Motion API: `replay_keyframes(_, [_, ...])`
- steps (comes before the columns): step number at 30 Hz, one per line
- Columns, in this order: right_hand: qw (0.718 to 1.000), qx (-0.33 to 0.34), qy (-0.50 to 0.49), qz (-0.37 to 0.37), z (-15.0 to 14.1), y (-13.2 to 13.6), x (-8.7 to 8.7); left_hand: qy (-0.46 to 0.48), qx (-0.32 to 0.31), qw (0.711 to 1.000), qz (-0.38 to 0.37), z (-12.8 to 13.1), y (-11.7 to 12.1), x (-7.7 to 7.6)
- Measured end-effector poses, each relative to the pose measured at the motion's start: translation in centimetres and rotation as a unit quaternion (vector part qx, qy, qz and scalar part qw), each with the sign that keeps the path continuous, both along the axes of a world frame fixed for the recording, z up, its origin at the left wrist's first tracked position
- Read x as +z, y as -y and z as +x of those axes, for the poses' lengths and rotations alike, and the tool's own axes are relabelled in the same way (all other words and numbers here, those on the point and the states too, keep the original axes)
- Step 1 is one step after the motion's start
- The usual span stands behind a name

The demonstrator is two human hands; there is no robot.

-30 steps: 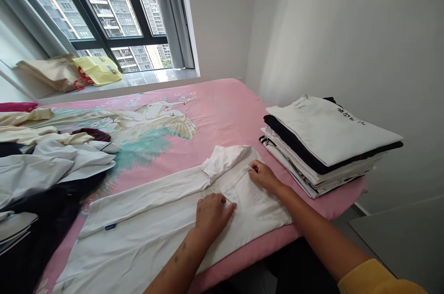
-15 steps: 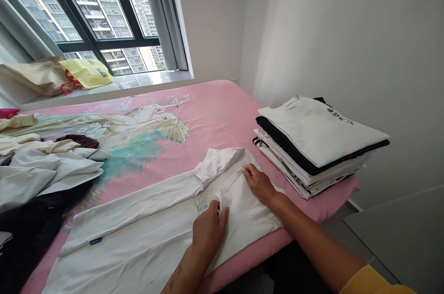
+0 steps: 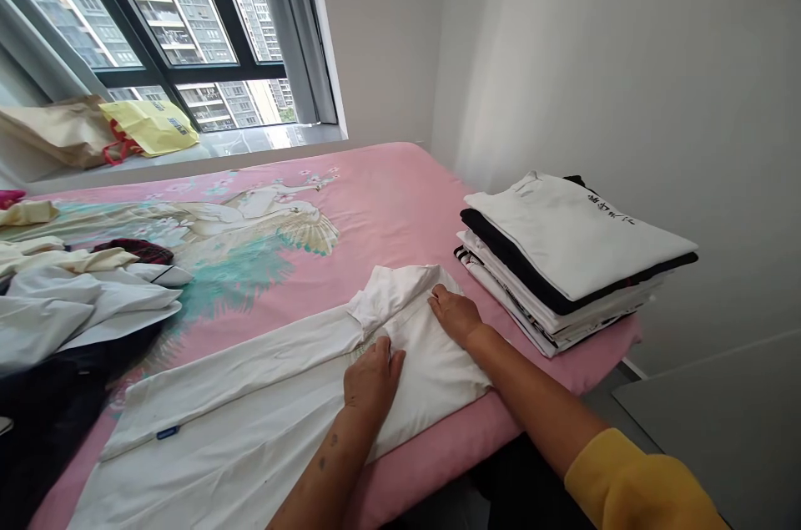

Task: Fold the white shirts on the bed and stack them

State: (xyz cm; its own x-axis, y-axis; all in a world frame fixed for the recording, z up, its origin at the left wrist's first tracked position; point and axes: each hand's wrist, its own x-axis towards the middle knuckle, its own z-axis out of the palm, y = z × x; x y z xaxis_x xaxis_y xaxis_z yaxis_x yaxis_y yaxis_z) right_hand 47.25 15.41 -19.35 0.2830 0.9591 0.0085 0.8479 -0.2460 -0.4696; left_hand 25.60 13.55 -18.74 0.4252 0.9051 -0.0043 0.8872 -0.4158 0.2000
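A white shirt (image 3: 263, 396) lies spread along the near edge of the pink bed (image 3: 388, 196), its sleeve folded lengthways across it. My left hand (image 3: 372, 376) rests palm down on the shirt near the collar, fingers together and flat. My right hand (image 3: 455, 313) presses on the collar end of the shirt just right of the folded cuff (image 3: 391, 292), fingers curled slightly onto the cloth. Neither hand lifts the fabric.
A stack of folded white and black clothes (image 3: 569, 254) sits at the bed's right corner by the wall. A loose heap of unfolded white, cream and dark garments (image 3: 68, 305) lies at the left. Yellow and tan bags (image 3: 118, 129) rest on the window sill.
Both hands have slid a little up and left along the shirt's collar end, smoothing it; the printed label that showed by my left hand is now covered. The view shifted slightly right.
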Motion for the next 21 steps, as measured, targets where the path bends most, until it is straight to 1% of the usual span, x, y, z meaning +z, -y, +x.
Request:
replay_keyframes(2, [1.000,-0.009,-0.025,-0.009,0.6,0.4,0.5,0.007,0.002,1.000,0.009,0.0,0.2,-0.3])
replay_keyframes(4, [0.998,-0.016,-0.057,-0.017,1.6,1.5,1.1,0.014,0.004,1.000,0.015,-0.1,0.3,-0.5])
replay_keyframes(6, [0.995,-0.016,-0.091,-0.025,2.9,3.5,1.5,0.019,0.005,1.000,0.016,-0.1,0.3,-0.5])
replay_keyframes(9, [0.989,-0.010,-0.139,-0.040,4.8,7.4,1.9,0.022,0.007,1.000,0.010,0.0,0.2,-0.4])
replay_keyframes(12, [0.973,-0.002,-0.221,-0.070,6.5,10.9,2.1,0.028,0.009,1.000,0.010,0.0,0.1,-0.3])
replay_keyframes(14, [0.960,0.015,-0.264,-0.094,7.1,12.5,2.3,0.031,0.010,0.999,0.013,0.1,0.2,-0.3])
replay_keyframes(17, [0.960,0.050,-0.255,-0.103,7.2,13.7,2.4,0.026,0.011,0.999,0.014,0.2,0.3,-0.2])
replay_keyframes(19, [0.967,0.052,-0.241,-0.069,6.8,13.9,2.4,0.021,0.011,1.000,0.017,0.2,0.3,-0.1])
replay_keyframes(21, [0.961,0.045,-0.271,-0.030,6.1,14.1,2.2,0.020,0.010,1.000,0.020,0.2,0.3,-0.2])
